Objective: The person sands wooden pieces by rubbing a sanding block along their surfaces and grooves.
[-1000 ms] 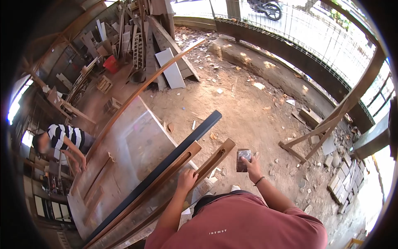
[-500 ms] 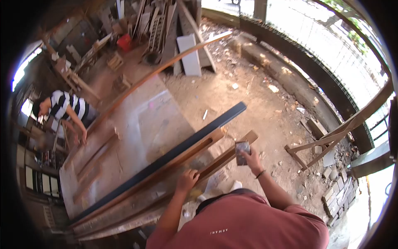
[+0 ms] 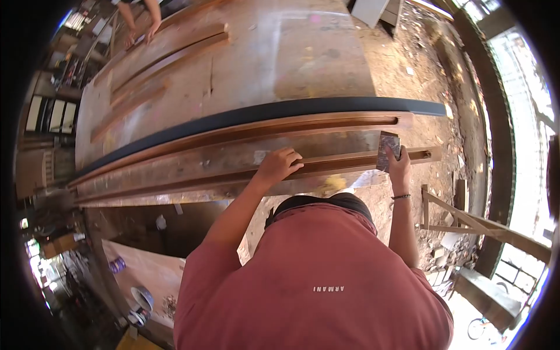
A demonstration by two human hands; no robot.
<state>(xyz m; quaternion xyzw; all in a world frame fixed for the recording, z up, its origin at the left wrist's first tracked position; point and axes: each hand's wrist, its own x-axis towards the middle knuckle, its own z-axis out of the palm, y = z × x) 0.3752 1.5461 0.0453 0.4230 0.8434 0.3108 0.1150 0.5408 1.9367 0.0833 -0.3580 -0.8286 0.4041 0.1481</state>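
Observation:
My right hand (image 3: 399,166) grips a flat, dark rectangular sanding block (image 3: 386,153), its surface mottled grey-brown. The block rests on or just over the nearer grooved wooden strip (image 3: 338,163), a little short of its right end. Curled over that same strip, further left, is my left hand (image 3: 281,167), fingers bent against its edge. Beyond it, running parallel, lies a second brown strip (image 3: 326,123) with a long slot. A long dark-coated beam (image 3: 280,110) lies behind both. The undersides of my fingers are hidden.
A large worn worktable (image 3: 245,76) carries shorter wooden pieces (image 3: 169,61) on its far left. Another person's hands (image 3: 146,32) work at the table's far edge. A wooden frame (image 3: 461,213) stands at right on the dirt floor. Below left lies a pinkish board (image 3: 146,262).
My view has tilted down and turned, so the strips now run nearly level across it. The sanding block stays in my right hand, and my left hand stays on the same strip.

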